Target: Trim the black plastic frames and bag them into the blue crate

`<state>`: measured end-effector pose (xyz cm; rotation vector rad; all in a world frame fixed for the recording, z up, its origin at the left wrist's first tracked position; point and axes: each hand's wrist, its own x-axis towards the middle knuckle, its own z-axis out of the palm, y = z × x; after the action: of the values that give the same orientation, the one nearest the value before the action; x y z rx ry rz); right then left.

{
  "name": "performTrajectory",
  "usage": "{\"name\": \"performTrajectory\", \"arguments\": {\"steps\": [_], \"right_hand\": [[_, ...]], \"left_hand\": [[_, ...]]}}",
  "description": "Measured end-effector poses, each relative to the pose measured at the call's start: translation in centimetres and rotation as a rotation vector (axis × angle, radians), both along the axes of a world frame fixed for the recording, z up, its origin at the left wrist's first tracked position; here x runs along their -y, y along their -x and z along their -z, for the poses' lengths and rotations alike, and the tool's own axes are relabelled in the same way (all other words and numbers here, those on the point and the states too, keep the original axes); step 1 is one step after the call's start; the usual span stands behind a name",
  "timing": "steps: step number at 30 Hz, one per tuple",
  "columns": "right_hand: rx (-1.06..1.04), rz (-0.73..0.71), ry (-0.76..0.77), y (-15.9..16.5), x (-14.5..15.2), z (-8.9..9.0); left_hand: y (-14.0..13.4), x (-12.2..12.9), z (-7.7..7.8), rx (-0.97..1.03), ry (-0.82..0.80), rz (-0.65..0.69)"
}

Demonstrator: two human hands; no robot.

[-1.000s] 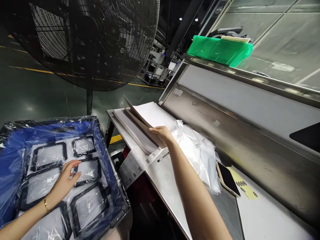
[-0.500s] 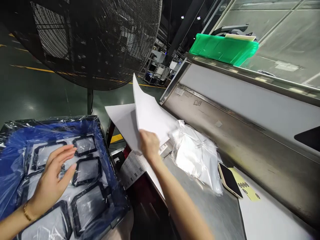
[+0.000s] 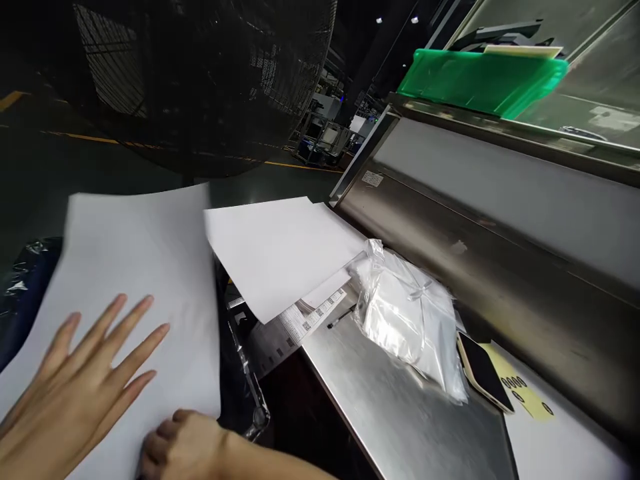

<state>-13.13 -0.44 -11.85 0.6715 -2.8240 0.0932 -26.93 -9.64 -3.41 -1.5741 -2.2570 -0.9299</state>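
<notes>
A large white sheet of paper (image 3: 145,260) covers most of the blue crate (image 3: 20,300), hiding what lies inside. My left hand (image 3: 90,387) lies over the sheet with its fingers spread. Low on the same sheet, my right hand (image 3: 183,443) has its fingers curled round the near part of the paper; the fingertips are partly hidden. More white sheets (image 3: 280,257) rest at the far left corner of the metal table (image 3: 390,407), jutting past its edge.
Clear plastic bags (image 3: 410,320) lie in a pile on the table. A pen (image 3: 340,318), a phone (image 3: 483,370) and a yellow paper (image 3: 530,393) are nearby. A green bin (image 3: 480,80) sits on the ledge above. A large fan (image 3: 200,80) stands behind the crate.
My right hand has carried a white sheet left from the table over the crate. My left hand has moved down, fingers now spread over the sheet. The framed pieces in the crate are now hidden.
</notes>
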Motion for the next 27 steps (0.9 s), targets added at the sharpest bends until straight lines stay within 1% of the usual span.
{"name": "performTrajectory", "arguments": {"steps": [1, 2, 3, 4, 5, 6, 8, 9, 11, 13, 15, 18, 22, 24, 27], "right_hand": [[0.021, -0.004, 0.019, 0.0, 0.3, 0.7], [0.038, 0.018, 0.037, 0.0, 0.5, 1.2], [0.049, 0.061, 0.054, -0.2, 0.6, 1.3], [0.052, 0.116, 0.072, -0.5, 0.4, 1.1], [0.049, 0.18, 0.092, -0.8, 0.0, 0.4], [0.038, 0.257, 0.112, -1.1, -0.6, -0.6], [-0.003, 0.46, 0.144, -1.7, -2.5, -3.8], [-0.024, 0.579, 0.151, -1.8, -3.8, -5.6], [-0.049, 0.797, 0.153, -1.4, -6.7, -9.0], [-0.009, 0.931, 0.152, -0.2, -9.8, -11.3], [0.075, 1.01, 0.149, 1.1, -13.0, -12.2], [0.222, 1.116, 0.164, 2.2, -17.8, -11.8], [0.355, 1.266, 0.183, 0.8, -23.7, -11.0], [0.377, 1.33, 0.173, -0.2, -25.8, -10.9], [0.388, 1.388, 0.148, -1.1, -27.7, -10.5]], "left_hand": [[0.6, -0.1, 1.8, -0.103, 0.124, 0.025], [1.3, -0.4, 3.9, -0.136, 0.289, 0.011], [2.0, -0.8, 6.3, -0.106, 0.479, -0.023], [2.8, -1.2, 8.9, -0.075, 0.549, -0.047], [3.5, -1.6, 11.5, -0.051, 0.588, -0.08], [4.1, -1.8, 14.0, -0.028, 0.621, -0.119], [4.9, -1.8, 18.3, 0.016, 0.675, -0.155], [5.2, -1.6, 20.0, 0.034, 0.69, -0.173], [5.5, -1.3, 22.5, 0.085, 0.709, -0.271], [5.5, -1.1, 24.1, 0.14, 0.724, -0.342], [5.4, -1.4, 25.1, 0.184, 0.733, -0.372], [5.2, -2.1, 25.9, 0.22, 0.729, -0.382], [5.1, -2.7, 26.1, 0.242, 0.712, -0.386], [5.2, -2.8, 26.0, 0.251, 0.703, -0.39], [5.5, -3.2, 25.9, 0.263, 0.692, -0.392]]}}
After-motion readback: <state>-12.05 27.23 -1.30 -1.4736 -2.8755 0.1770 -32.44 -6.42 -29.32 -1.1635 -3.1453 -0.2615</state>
